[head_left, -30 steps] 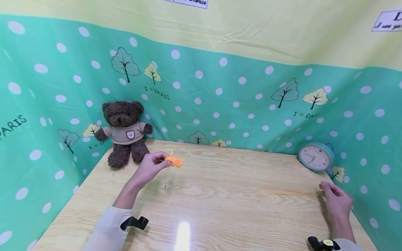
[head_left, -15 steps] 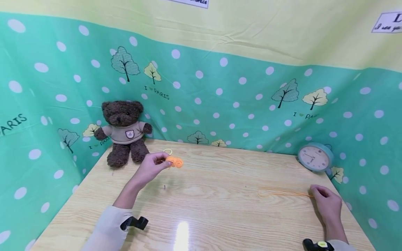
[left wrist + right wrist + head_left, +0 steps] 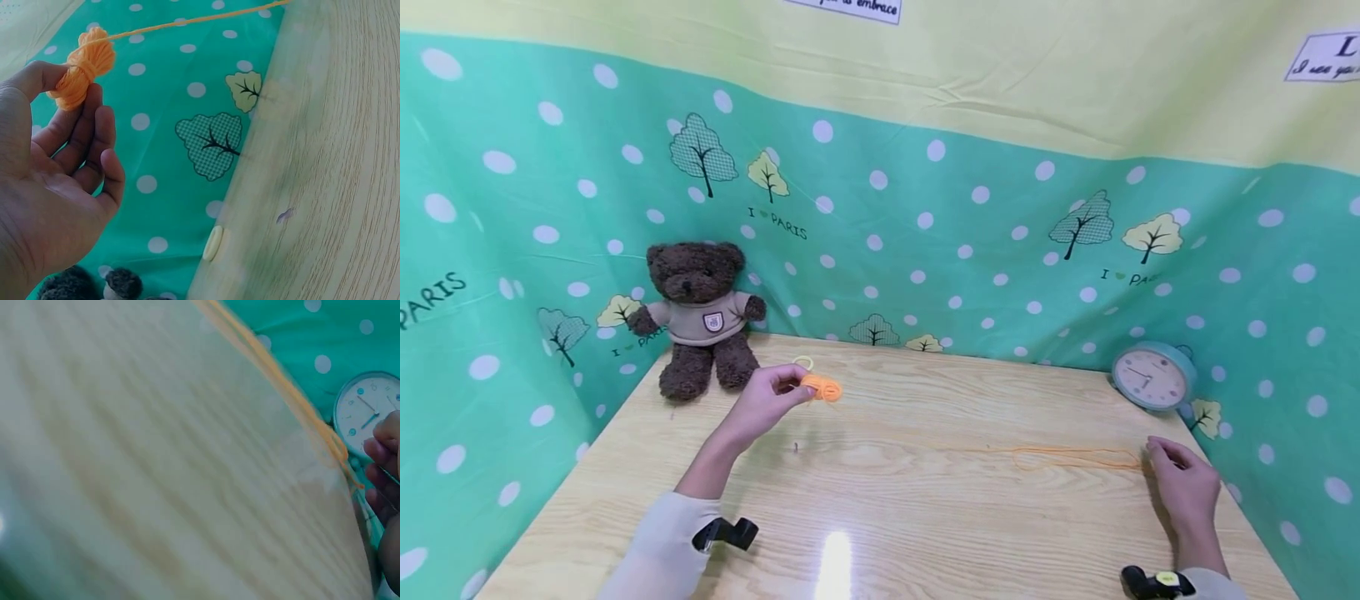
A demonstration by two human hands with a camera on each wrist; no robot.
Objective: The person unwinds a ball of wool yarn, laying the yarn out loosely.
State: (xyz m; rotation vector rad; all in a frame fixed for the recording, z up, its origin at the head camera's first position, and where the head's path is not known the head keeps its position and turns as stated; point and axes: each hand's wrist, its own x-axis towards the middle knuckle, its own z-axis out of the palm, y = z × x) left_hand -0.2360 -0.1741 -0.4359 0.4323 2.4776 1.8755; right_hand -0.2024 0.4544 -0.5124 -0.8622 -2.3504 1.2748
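In the head view my left hand (image 3: 766, 402) pinches a small skein of orange yarn (image 3: 827, 388) above the table, left of centre. The left wrist view shows the skein (image 3: 81, 72) wrapped round its middle, between thumb and fingers. One orange strand (image 3: 194, 21) leads away from it to the right. Several longer strands of the yarn (image 3: 1067, 456) lie looped on the right side of the table. My right hand (image 3: 1183, 483) pinches at their right end, thumb and fingertips together. In the right wrist view only part of this hand (image 3: 386, 469) shows, at the edge.
A brown teddy bear (image 3: 703, 321) in a grey shirt sits at the back left. A blue alarm clock (image 3: 1152, 375) leans at the back right. A pale yellow ring (image 3: 805, 360) lies behind my left hand. Patterned green cloth (image 3: 917, 242) hangs behind the wooden table (image 3: 925, 533).
My right hand has moved left from beside the clock, then lifted its fingertips slightly. A strand between the hands now shows more clearly. My left hand keeps the skein almost in place.
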